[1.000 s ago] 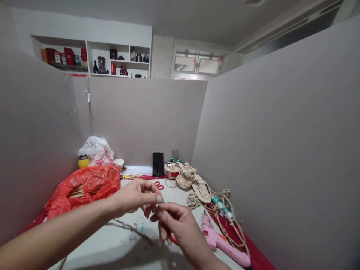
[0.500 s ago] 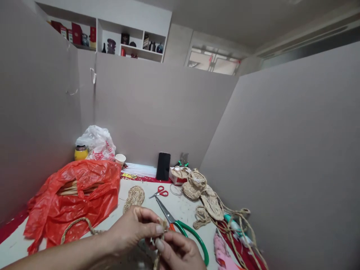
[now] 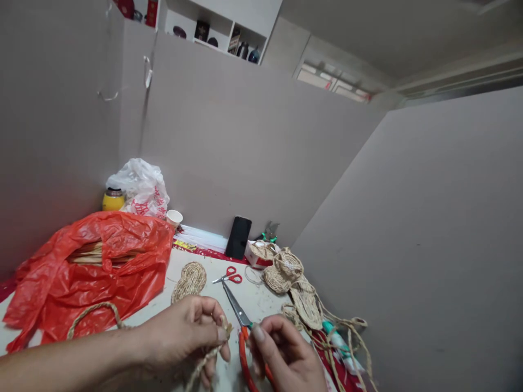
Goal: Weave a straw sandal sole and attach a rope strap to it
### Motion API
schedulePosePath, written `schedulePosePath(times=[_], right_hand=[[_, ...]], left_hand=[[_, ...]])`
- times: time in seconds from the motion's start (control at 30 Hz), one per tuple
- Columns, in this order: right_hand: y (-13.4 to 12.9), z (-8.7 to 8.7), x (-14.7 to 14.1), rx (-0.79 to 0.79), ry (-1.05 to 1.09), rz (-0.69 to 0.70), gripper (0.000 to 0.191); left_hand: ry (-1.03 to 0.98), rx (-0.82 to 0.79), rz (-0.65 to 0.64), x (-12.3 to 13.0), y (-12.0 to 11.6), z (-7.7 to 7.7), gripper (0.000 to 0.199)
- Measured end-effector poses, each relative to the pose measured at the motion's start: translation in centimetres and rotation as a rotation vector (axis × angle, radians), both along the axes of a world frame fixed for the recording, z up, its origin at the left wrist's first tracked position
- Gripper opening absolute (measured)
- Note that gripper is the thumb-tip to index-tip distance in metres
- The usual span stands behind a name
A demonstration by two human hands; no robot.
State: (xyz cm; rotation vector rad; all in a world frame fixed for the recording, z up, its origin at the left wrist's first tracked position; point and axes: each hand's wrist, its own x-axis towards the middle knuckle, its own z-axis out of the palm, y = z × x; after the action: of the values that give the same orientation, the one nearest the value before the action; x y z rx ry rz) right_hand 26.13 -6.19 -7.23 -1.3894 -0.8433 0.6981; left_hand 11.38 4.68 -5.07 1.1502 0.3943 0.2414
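Observation:
My left hand (image 3: 194, 333) pinches the end of a braided straw cord (image 3: 203, 363), which hangs below the fingers. To its right, my right hand (image 3: 281, 354) is held over the handles of large scissors (image 3: 238, 306), thumb and fingertips close together; whether anything thin is between them is too small to tell. The large scissors lie on the table with blades pointing away. Just past their tip are small red-handled scissors (image 3: 231, 275). A coiled woven straw piece (image 3: 190, 280) rests beyond my left hand.
A red plastic bag (image 3: 139, 288) with straw stands at left, a white bag (image 3: 143, 188), yellow jar (image 3: 113, 200) and paper cup (image 3: 174, 218) behind. A phone (image 3: 238, 238) leans at the back wall. Woven pieces (image 3: 306, 305) and loose cords lie at right.
My hands have moved apart; my right hand has left the cord and shifted right over the scissor handles. The left still pinches the cord. The camera view has tilted and moved down.

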Motion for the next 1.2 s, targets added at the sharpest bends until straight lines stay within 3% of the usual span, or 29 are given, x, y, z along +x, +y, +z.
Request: schedulePosePath(times=[0.17, 0.3, 0.47, 0.67, 0.83, 0.93, 1.03, 1.1, 1.2], right_hand=[[-0.3, 0.2, 0.6, 0.011, -0.133, 0.211, 0.039], [-0.4, -0.4, 0.9, -0.089, -0.285, 0.317, 0.025], [0.0, -1.0, 0.8, -0.167, -0.001, 0.34, 0.034], [0.9, -1.0, 0.0, -0.301, 0.223, 0.446, 0.044], [1.2, -1.6, -0.6, -0.256, 0.327, 0.404, 0.041], [1.3, -1.9, -0.5, -0.171, 0.425, 0.297, 0.034], [1.4, -1.9, -0.1, -0.08, 0.527, 0.196, 0.027], [1.3, -1.8, 0.1, -0.035, 0.562, 0.166, 0.026], [0.9, -1.6, -0.1, -0.022, 0.512, 0.197, 0.028]], left_hand=[[0.219, 0.148, -0.051, 0.3, -0.3, -0.9, 0.022], [0.215, 0.286, -0.033, 0.3, -0.5, -0.7, 0.013], [0.203, 0.434, 0.006, 0.1, -0.4, 0.0, 0.016], [0.21, 0.831, -0.016, -0.6, 0.3, 1.2, 0.018], [0.184, 1.042, -0.087, -1.0, 1.1, 1.3, 0.019], [0.049, 1.139, 0.104, -1.2, 1.0, 1.3, 0.029], [-0.005, 1.043, 0.318, -1.1, 0.0, 1.2, 0.017], [0.062, 0.776, 0.306, -0.8, -0.8, 0.8, 0.009], [0.06, 0.291, 0.202, 0.2, -1.6, -0.6, 0.017]])
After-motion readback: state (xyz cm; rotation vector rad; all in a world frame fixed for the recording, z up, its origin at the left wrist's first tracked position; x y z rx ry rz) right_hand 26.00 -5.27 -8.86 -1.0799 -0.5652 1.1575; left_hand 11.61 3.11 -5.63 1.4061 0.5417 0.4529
